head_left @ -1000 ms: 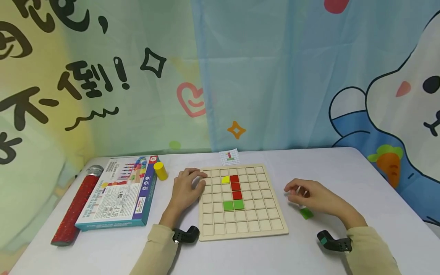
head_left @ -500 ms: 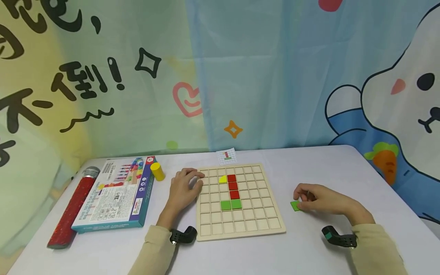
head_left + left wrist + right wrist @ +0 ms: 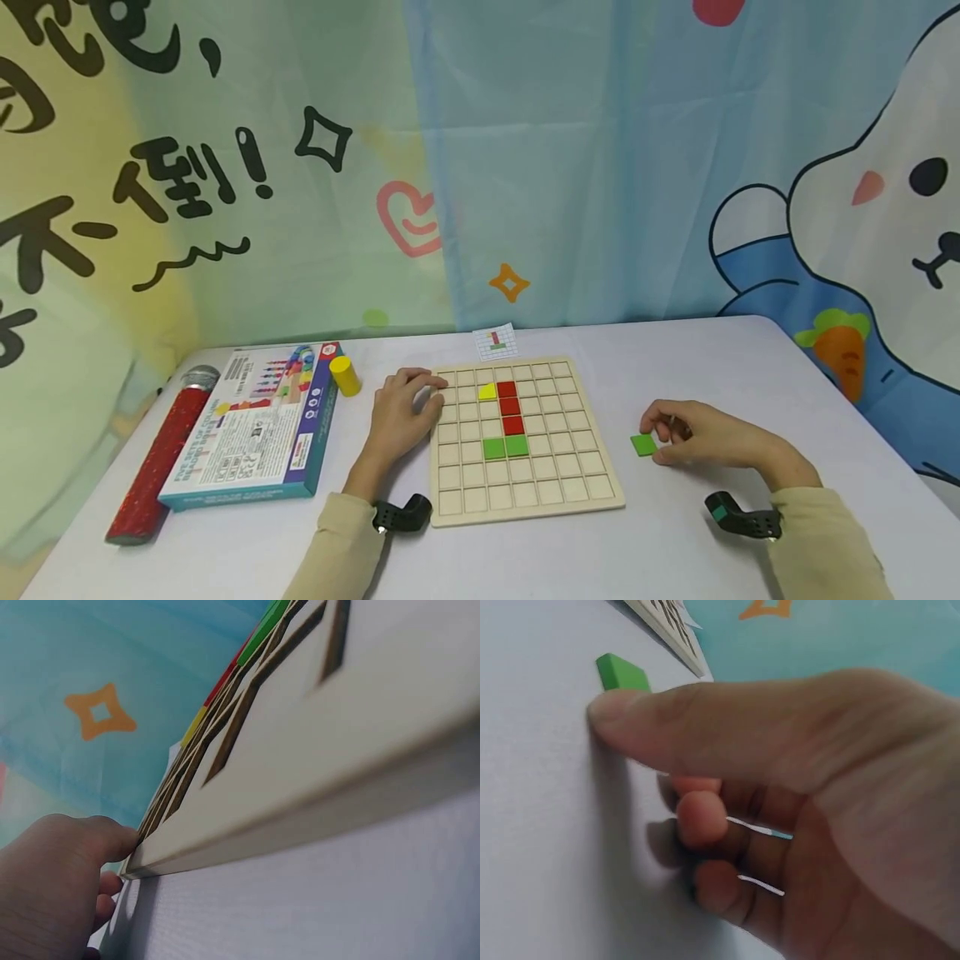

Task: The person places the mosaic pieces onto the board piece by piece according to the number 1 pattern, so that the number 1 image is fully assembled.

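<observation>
A pale wooden grid board (image 3: 551, 497) lies mid-table, with a yellow piece (image 3: 487, 392), a column of red squares (image 3: 510, 407) and two green squares (image 3: 494, 449) in its cells. My left hand (image 3: 401, 417) rests at the board's left edge, its thumb (image 3: 112, 838) on the rim in the left wrist view. To the right of the board, my right hand (image 3: 705, 435) pinches a loose green square tile (image 3: 642, 445) close over the table. In the right wrist view the thumb (image 3: 705, 724) covers part of that tile; the other fingers are curled beneath.
A small pattern card (image 3: 495, 342) lies behind the board. On the left are a boxed game (image 3: 232, 442), a yellow cylinder (image 3: 345, 376) and a red microphone-like tube (image 3: 161, 458). A printed curtain (image 3: 555, 208) hangs behind the white table.
My right hand has moved slightly right and toward me and taken hold of the green tile, which has shifted left toward the board. The left hand stays at the board's edge.
</observation>
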Motion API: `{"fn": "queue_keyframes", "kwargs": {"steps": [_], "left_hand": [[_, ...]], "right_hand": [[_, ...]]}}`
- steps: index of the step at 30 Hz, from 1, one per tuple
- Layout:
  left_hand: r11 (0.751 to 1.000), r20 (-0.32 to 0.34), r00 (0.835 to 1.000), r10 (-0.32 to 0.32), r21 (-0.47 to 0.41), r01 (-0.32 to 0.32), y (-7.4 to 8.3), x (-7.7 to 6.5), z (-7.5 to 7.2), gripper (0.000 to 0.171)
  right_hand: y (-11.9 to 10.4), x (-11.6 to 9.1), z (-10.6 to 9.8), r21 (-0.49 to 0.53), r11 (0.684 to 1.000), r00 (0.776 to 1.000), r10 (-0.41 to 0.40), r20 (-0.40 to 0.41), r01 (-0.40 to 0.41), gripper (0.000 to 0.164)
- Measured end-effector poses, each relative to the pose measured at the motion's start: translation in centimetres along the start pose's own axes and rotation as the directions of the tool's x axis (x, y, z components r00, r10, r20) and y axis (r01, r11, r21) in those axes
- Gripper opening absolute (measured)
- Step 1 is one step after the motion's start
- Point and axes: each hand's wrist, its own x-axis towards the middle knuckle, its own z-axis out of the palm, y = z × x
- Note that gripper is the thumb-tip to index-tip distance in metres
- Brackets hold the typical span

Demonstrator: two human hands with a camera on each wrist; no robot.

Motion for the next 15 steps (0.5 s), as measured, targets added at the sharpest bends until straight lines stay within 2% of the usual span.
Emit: {"fn": "queue_keyframes", "kwargs": {"steps": [15], "left_hand": [[1.0, 0.0, 1.0, -0.001, -0.015, 0.001, 0.25, -0.04, -0.14, 0.017]], "right_hand": [[-0.16, 0.16, 0.44, -0.038, 0.999, 0.996, -0.03, -0.079, 0.027, 0.029]]}}
